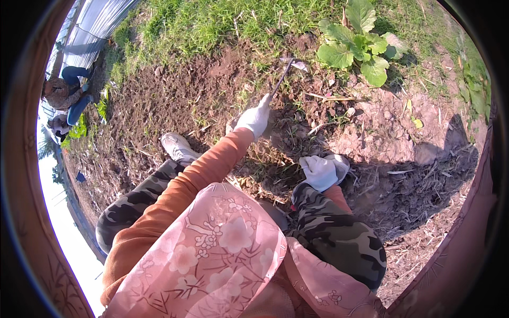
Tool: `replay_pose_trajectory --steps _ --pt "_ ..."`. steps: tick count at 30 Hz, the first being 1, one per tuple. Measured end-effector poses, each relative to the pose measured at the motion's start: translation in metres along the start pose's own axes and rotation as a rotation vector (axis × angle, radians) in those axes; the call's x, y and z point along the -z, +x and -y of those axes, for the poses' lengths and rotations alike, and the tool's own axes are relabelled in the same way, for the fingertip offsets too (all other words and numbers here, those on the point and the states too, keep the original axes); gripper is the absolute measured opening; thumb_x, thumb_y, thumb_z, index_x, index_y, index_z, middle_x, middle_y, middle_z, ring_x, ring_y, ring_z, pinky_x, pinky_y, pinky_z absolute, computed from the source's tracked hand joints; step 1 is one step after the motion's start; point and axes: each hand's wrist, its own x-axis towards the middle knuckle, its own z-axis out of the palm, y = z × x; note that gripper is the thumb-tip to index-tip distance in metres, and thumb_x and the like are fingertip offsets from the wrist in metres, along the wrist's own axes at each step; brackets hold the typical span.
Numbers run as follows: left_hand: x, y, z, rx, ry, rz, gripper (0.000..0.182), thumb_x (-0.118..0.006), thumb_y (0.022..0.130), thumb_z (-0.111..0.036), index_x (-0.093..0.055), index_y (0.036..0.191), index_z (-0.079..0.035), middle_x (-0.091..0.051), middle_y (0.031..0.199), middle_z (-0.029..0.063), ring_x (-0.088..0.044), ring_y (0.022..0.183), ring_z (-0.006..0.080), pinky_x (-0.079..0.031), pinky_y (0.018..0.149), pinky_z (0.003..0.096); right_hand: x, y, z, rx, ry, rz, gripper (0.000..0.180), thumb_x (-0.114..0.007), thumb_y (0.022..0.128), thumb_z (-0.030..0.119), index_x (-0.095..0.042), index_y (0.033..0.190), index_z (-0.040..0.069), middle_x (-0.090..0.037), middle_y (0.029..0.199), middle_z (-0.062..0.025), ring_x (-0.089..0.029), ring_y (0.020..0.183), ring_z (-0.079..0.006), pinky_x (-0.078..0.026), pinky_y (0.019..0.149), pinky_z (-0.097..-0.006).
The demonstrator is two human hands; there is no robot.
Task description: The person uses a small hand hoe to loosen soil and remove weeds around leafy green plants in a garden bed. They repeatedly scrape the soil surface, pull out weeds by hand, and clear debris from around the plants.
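My left hand point(254, 119), in a white glove, is closed around a small hand hoe point(281, 79) and reaches out over the soil. The hoe's thin dark neck slants up and away, ending in a pale blade point(299, 65) close to the ground; its handle is hidden inside the fist. Loosened brown soil point(187, 91) with bits of grass lies around it. My right hand point(317, 171), also in a white glove, is beside my right shoe point(340, 165) in front of the knee. Its fingers are bunched, and whether it grips anything cannot be seen.
A broad-leaved green plant point(358, 45) grows ahead to the right, near dense grass point(222, 24). Another person point(63, 93) crouches at far left near plastic sheeting point(95, 31). My left shoe point(177, 148) rests on the soil. Dry straw point(401, 198) covers shaded ground at right.
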Motion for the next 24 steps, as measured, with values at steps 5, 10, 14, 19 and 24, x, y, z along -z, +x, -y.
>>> replay_pose_trajectory --steps 5,10,14,19,24 --pt "0.019 -0.017 -0.009 -0.184 -0.25 -0.295 0.054 -0.046 0.099 -0.022 -0.03 0.151 -0.019 -0.065 0.077 0.0227 -0.063 0.065 0.0404 -0.051 0.062 0.0458 0.005 -0.005 -0.004 -0.045 0.048 -0.029 0.014 -0.057 0.093 0.02 -0.064 0.084 0.012 -0.061 0.07 -0.0032 -0.062 0.063 -0.0246 -0.047 0.054 -0.0392" --pt "0.011 0.0 0.018 -0.05 -0.175 -0.297 0.05 -0.045 0.099 -0.025 -0.035 0.148 -0.021 -0.067 0.091 0.0254 -0.065 0.08 0.0446 -0.052 0.071 0.0478 -0.001 0.002 -0.002 -0.103 0.039 -0.026 0.017 -0.06 0.092 0.02 -0.06 0.077 0.012 -0.059 0.068 -0.0042 -0.059 0.062 -0.0259 -0.046 0.053 -0.0396" --pt "0.024 0.015 0.024 -0.024 -0.218 -0.325 0.049 -0.046 0.099 -0.03 -0.036 0.147 -0.023 -0.066 0.082 0.0246 -0.065 0.074 0.0427 -0.051 0.069 0.049 -0.004 0.001 -0.004 0.001 -0.068 -0.089 0.013 -0.064 0.089 0.019 -0.062 0.079 0.01 -0.059 0.066 -0.0045 -0.061 0.061 -0.0246 -0.044 0.05 -0.0388" --pt "0.015 -0.046 0.037 0.141 -0.113 -0.227 0.051 -0.047 0.099 -0.03 -0.035 0.148 -0.022 -0.067 0.088 0.0256 -0.065 0.076 0.0448 -0.051 0.07 0.05 -0.001 -0.006 -0.013 0.07 -0.184 0.158 0.017 -0.055 0.091 0.022 -0.065 0.102 0.014 -0.06 0.08 -0.0014 -0.062 0.067 -0.021 -0.046 0.053 -0.0387" --pt "0.036 -0.061 0.042 0.118 -0.291 -0.262 0.053 -0.049 0.1 -0.03 -0.034 0.15 -0.023 -0.061 0.067 0.0116 -0.062 0.058 0.02 -0.051 0.061 0.0354 -0.002 -0.014 -0.015 0.105 -0.28 0.235 0.034 -0.058 0.081 0.017 -0.065 0.113 0.01 -0.058 0.088 -0.0022 -0.059 0.072 -0.0209 -0.046 0.052 -0.0365"
